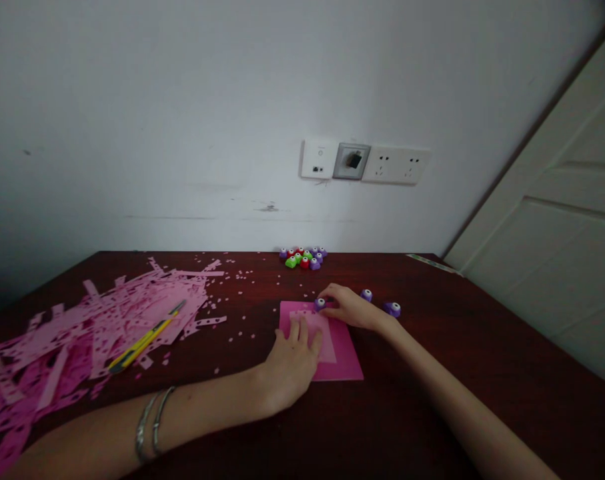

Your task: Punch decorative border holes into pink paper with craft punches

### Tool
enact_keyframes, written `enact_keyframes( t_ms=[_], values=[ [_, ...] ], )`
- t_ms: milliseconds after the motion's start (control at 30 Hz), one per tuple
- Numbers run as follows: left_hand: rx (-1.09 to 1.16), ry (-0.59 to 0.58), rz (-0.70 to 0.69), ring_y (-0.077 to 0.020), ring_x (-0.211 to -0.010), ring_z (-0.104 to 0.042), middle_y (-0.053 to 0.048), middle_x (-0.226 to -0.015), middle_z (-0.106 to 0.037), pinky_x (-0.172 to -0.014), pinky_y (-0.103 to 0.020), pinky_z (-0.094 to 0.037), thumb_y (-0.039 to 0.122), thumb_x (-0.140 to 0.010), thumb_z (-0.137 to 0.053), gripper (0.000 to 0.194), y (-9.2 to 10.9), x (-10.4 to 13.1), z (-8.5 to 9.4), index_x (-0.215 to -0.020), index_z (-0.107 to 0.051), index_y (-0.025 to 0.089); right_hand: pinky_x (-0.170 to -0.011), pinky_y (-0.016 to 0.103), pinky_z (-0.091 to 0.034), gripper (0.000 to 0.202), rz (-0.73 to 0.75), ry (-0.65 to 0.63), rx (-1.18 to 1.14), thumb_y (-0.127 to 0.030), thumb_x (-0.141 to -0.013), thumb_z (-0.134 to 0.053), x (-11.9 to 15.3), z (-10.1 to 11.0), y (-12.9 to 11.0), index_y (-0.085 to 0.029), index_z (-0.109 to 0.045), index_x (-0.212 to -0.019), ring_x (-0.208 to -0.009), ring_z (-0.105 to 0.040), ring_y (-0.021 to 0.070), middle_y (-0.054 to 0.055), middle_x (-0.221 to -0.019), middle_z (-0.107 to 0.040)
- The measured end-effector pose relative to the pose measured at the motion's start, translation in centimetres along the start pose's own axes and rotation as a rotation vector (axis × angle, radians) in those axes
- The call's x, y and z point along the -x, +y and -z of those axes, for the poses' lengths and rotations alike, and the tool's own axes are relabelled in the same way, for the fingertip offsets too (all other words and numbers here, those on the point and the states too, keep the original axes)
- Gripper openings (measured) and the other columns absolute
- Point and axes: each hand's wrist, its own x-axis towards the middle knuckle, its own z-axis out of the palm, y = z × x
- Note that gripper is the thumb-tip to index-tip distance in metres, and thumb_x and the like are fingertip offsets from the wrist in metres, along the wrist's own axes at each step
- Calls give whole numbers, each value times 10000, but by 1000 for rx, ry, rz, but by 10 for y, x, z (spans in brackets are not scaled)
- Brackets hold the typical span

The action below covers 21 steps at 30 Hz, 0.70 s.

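My left hand [295, 360] lies with fingers spread on a light pink sheet [327, 350], pressing it down. Under that sheet is a larger, darker pink paper [350, 367]. At the far edge of the light sheet, my right hand [345, 305] has its thumb and fingers closed round a small purple craft punch [319, 305]. Whether the paper's edge sits inside the punch, I cannot tell. Just right of that hand stand another purple punch [366, 295] and a third purple punch [393, 309].
A heap of punched pink paper strips [97, 320] covers the left side, with a yellow utility knife [145, 340] on top. Tiny pink cut-outs [240, 277] are scattered beside it. Several coloured punches [305, 262] cluster by the wall. A ruler-like strip [432, 264] lies at the back right.
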Motion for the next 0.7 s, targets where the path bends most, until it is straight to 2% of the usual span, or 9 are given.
enact_keyframes(
  t_ms=[133,267,400,600,700],
  values=[
    [9,-37,6,-429,-1213,-322,-277,-1328,-348,-790,-564,-403,199,-835,-382,512,0,0,5,-1336,-315,120,-796,305,-433,228,-46,31,69,-284,-785,-578,3,6,4,-165,-610,-977,-888,-565,188,81,-973,-598],
    [3,-37,9,-417,-1211,-333,-268,-1329,-357,-826,-574,-372,213,-842,-384,498,-1,0,7,-1329,-327,126,-785,310,-432,270,-173,153,181,-383,-805,-546,6,19,6,-189,-604,-983,-895,-574,198,77,-1005,-598],
    [-12,-28,4,-403,-1190,-365,-261,-1310,-385,-827,-543,-379,224,-848,-376,481,-1,0,6,-1316,-348,118,-745,301,-431,274,-325,242,286,-409,-807,-531,11,38,17,-194,-618,-953,-916,-571,220,89,-1011,-607],
    [-29,9,-46,-385,-1181,-378,-249,-1269,-437,-867,-524,-352,223,-837,-388,479,-5,0,7,-1297,-366,94,-658,289,-428,338,-646,203,410,-438,-792,-507,27,63,59,-167,-651,-932,-879,-597,248,121,-969,-641],
    [-12,2,-45,-383,-1167,-393,-251,-1275,-431,-866,-516,-352,241,-835,-411,481,-7,0,12,-1292,-373,96,-637,292,-429,339,-750,160,409,-444,-786,-501,36,69,77,-176,-665,-911,-854,-613,252,118,-933,-662]
  ],
)
